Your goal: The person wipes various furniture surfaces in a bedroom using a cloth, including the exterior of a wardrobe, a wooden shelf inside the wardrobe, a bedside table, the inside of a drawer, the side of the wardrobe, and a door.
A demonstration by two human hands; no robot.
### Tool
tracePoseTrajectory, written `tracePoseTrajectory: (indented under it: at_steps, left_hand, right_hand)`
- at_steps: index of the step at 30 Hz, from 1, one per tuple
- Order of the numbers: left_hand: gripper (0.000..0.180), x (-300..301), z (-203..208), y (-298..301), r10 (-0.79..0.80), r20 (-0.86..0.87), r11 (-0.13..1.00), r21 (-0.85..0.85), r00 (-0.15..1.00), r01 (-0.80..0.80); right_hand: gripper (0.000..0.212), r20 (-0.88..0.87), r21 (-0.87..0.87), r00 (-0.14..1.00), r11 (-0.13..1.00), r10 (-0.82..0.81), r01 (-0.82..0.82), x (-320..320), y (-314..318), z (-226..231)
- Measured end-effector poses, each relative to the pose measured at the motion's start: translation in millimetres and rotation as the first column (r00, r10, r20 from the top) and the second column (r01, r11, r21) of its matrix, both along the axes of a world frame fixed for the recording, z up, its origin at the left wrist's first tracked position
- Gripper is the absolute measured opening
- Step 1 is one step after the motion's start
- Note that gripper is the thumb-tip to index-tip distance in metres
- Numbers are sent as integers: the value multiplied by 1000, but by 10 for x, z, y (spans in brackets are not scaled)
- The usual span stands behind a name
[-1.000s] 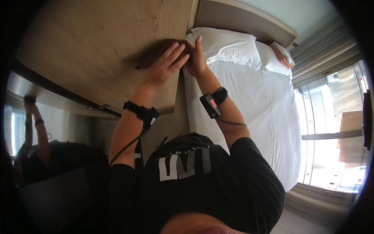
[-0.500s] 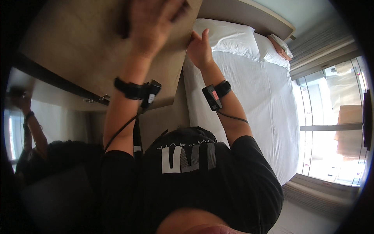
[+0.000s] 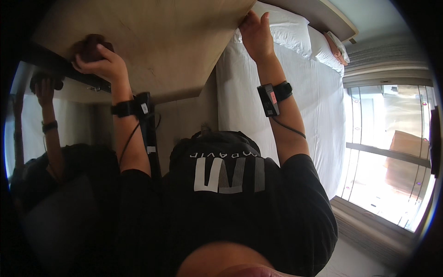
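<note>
Cloth: a dark brown, bunched cloth (image 3: 90, 46) lies on the pale wooden worktop (image 3: 170, 41), near its left edge, just above the dark trim strip that runs along that edge.
Cloth and fingers: the cloth sits under and ahead of the left fingers (image 3: 107, 50); part of it pokes out past the fingertips toward the top left, the rest is covered by the hand.
Left hand: the left hand (image 3: 104, 64) rests on top of the cloth, fingers curled down and closed over it, pressing it to the wood.
Left wrist: a black strap with a small device (image 3: 131, 107) circles the wrist, and a thin cable runs down along the forearm.
Right hand: the right hand (image 3: 256, 34) is well apart from the cloth, at the worktop's far right edge; its fingers lie close together and wrap the edge, thumb side up.
Right wrist: a black band with a small box (image 3: 272, 97) and a cable trailing toward the elbow.
Bed: beyond the right edge lies a bed with a white sheet (image 3: 295, 101) and white pillows (image 3: 288, 30).
Mirror: at the left a mirror (image 3: 50, 120) shows the raised arm again.
Window: a bright window (image 3: 392, 161) at the right.
</note>
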State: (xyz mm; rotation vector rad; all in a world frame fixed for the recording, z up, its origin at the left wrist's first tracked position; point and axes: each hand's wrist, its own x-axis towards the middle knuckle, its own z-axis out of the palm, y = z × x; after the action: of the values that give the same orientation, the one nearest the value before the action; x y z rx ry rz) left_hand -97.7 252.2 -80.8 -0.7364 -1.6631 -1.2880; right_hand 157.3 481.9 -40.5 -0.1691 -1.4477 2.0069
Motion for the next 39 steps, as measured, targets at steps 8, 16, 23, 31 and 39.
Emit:
tracePoseTrajectory:
  at_steps: [8,16,23,31,39]
  left_hand:
    - [83,628,-1250,594,-164,566,954,299,808,-16]
    - [61,1559,-2239,1294,-848,530,495,806,21,-326]
    - [50,1489,-2199,1309,-980,176,198,817,-93,-541]
    - [60,1055,-1127,581,-682,382,655,698,623,289]
    - [48,2122,-1661,1240,-229,384,965,-33,894,261]
  right_hand:
    - [66,17,25,1000,999,-22,21,-78,-84,8]
    - [65,26,166,1000,986,16,-20,-104,-147,-40]
    - [59,-72,122,993,989,89,-80,1,91,-96]
    - [61,-106,132,983,982,152,-138,-41,69,-115]
    - [66,-106,37,965,971,238,-235,26,180,-121]
